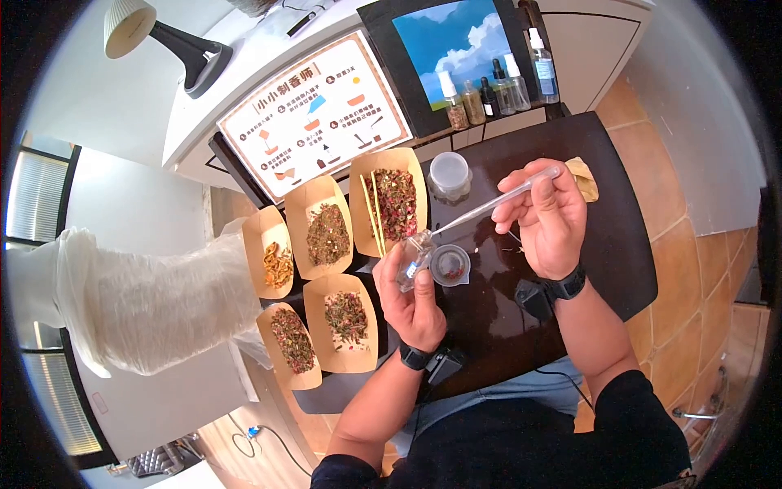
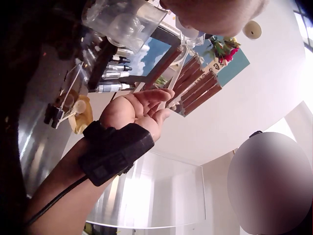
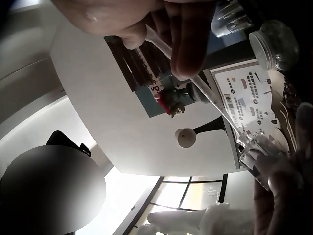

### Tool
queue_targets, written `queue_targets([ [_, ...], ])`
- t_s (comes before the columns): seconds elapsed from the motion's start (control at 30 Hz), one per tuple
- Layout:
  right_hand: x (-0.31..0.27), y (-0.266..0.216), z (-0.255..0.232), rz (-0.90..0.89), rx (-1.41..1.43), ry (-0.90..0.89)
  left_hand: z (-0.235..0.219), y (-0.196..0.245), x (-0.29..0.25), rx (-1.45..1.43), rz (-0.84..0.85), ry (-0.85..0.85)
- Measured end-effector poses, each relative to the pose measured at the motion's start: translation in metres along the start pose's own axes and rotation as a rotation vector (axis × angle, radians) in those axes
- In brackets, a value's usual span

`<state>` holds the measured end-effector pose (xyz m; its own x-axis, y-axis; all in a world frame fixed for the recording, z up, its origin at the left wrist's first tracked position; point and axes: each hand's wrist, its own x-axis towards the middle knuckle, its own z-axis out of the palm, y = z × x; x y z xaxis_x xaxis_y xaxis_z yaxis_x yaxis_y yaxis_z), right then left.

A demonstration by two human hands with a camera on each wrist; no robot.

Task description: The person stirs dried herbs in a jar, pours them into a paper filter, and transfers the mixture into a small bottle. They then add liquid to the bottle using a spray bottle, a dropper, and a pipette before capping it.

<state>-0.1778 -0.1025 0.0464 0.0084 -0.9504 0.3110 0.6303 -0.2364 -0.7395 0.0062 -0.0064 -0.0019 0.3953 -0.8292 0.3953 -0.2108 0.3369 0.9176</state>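
My left hand [image 1: 414, 306] holds a small clear glass bottle [image 1: 413, 254] by its body, tilted, its mouth toward the right hand. Between the thumb and fingers of my right hand [image 1: 552, 220] is a clear plastic dropper [image 1: 497, 201]; its thin tip meets the bottle's mouth. In the right wrist view the dropper [image 3: 215, 99] slants down to the neck of the bottle [image 3: 257, 155]. Just right of the bottle, a small clear cup [image 1: 450, 266] with a few dark bits stands on the dark table [image 1: 505, 326]. A lidded clear jar [image 1: 450, 174] stands behind it.
Paper trays of dried petals and herbs [image 1: 327, 234] fill the table's left; two sticks [image 1: 376, 213] lie across one. Behind are an instruction sheet [image 1: 314, 114] and several small bottles [image 1: 505, 94]. A tan piece [image 1: 582, 179] lies beyond my right hand. Plastic-wrapped object [image 1: 155, 297] at left.
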Motion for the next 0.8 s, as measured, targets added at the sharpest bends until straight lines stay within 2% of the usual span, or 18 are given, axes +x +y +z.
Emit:
queue_targets([
  [0.37,-0.0005,0.0011,0.0017,0.015,-0.004,0.026,-0.0009,0.0042,0.0007,0.026,0.001,-0.02],
  [0.43,-0.0018,0.0017,0.0032,0.047,-0.04,0.035,-0.0025,0.0033,0.0021,0.154,0.097,-0.037],
  [0.8,-0.0007,0.0056,0.0012,0.025,-0.065,0.049,0.0013,0.0028,0.0,0.075,0.049,0.003],
])
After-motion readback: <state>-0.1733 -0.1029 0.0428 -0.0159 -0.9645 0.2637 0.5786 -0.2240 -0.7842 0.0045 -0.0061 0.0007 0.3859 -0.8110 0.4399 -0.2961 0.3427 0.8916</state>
